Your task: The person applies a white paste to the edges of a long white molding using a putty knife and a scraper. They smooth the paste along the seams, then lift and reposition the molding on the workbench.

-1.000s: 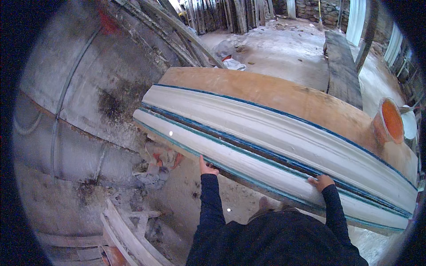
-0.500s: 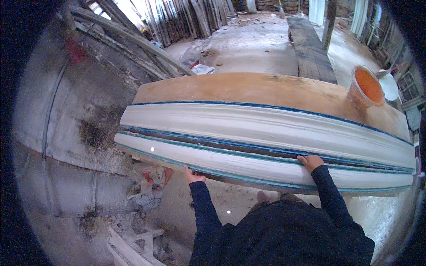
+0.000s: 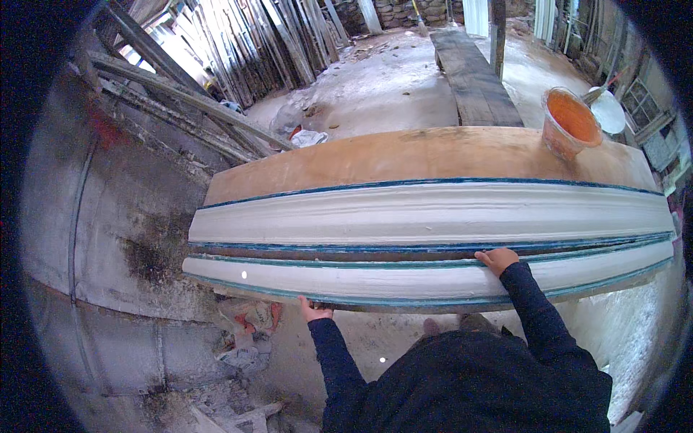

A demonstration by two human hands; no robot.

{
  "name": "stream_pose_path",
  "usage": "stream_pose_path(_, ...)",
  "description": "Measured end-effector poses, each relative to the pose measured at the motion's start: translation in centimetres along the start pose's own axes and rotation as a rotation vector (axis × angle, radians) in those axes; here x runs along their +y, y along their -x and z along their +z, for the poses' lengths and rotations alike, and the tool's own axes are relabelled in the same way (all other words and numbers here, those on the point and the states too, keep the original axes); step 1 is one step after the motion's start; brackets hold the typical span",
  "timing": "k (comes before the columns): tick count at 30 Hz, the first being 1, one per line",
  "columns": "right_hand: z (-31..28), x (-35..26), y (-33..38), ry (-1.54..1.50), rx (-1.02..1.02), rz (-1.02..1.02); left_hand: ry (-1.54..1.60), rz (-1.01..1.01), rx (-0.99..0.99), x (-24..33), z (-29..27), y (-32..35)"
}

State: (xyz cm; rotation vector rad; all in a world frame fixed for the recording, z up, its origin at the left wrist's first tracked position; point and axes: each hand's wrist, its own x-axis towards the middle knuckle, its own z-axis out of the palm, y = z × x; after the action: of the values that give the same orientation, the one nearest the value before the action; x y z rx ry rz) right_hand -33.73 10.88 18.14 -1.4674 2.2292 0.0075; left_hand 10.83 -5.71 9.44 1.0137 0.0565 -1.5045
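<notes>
A long white plaster moulding (image 3: 433,216) with blue edge lines lies along a plywood board (image 3: 404,155). A second, narrower white strip (image 3: 390,283) runs along the near edge. My left hand (image 3: 314,310) grips the underside of that near edge, fingers curled under it. My right hand (image 3: 497,258) rests on top of the strip, fingers laid over the dark groove between the two white pieces. Both arms wear dark sleeves.
An orange bucket (image 3: 570,123) stands on the board's far right, with a white bowl (image 3: 608,112) behind it. A dark plank bench (image 3: 473,72) lies beyond. Timber leans at the back left (image 3: 238,50). A grey concrete wall (image 3: 108,238) is at left, with rubble (image 3: 242,339) below.
The view has swung so the moulding now lies level across the picture instead of slanting. My hands keep the same hold on the near edge.
</notes>
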Motion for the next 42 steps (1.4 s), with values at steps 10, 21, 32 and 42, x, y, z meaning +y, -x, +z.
stream_pose_path(10, 1.0, 0.8, 0.0, -0.084, 0.068, -0.031, 0.057, -0.064, -0.04, 0.3, -0.6, -0.9)
stream_pose_path(21, 1.3, 0.1, -0.5, -0.047, 0.123, -0.013, 0.031, -0.163, -0.076, 1.6, -3.2, -0.8)
stream_pose_path(32, 2.9, 2.5, -1.8, -0.038, 0.138, -0.064, -0.003, -0.117, -0.123, 0.0, -3.4, -0.9)
stream_pose_path(42, 4.4, 4.6, -2.3, -0.108, 0.276, -0.216, -0.059, -0.16, -0.088, -0.7, -4.0, -2.1)
